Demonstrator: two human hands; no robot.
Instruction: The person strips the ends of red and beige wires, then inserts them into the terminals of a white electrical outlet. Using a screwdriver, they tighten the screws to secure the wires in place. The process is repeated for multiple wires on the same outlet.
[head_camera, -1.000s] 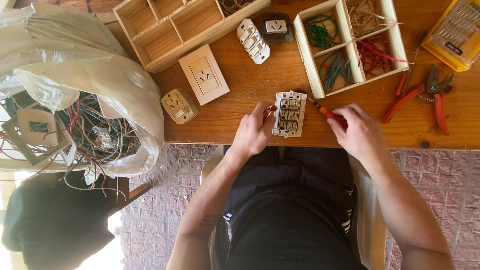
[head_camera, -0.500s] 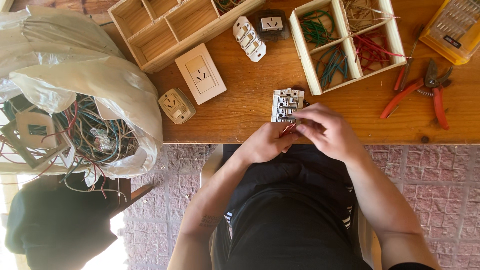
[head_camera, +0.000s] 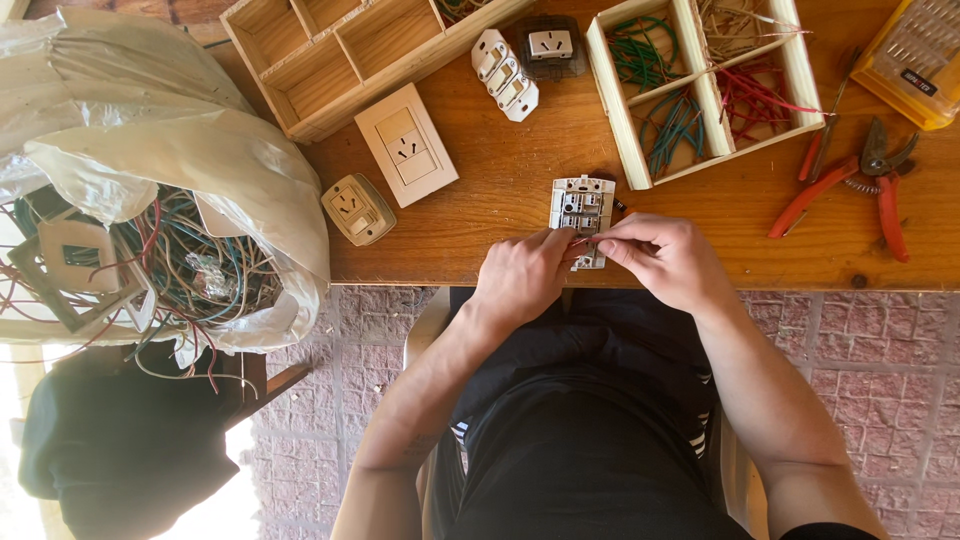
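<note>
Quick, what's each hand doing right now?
Left hand: closed on the white switch module at its lower end.
Right hand: fingertips pinched at the module; what they hold cannot be told.

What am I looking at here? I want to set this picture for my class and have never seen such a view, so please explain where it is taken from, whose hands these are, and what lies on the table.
The camera sits on a person's head and looks down, so both hands are that person's own. The left hand and right hand meet at a white switch block near the edge of the wooden table, pinching something thin and red. On the table lie a beige socket plate, a small socket, a wooden tray of wires, an empty wooden tray and red pliers. A bag of tangled wires sits at the left.
</note>
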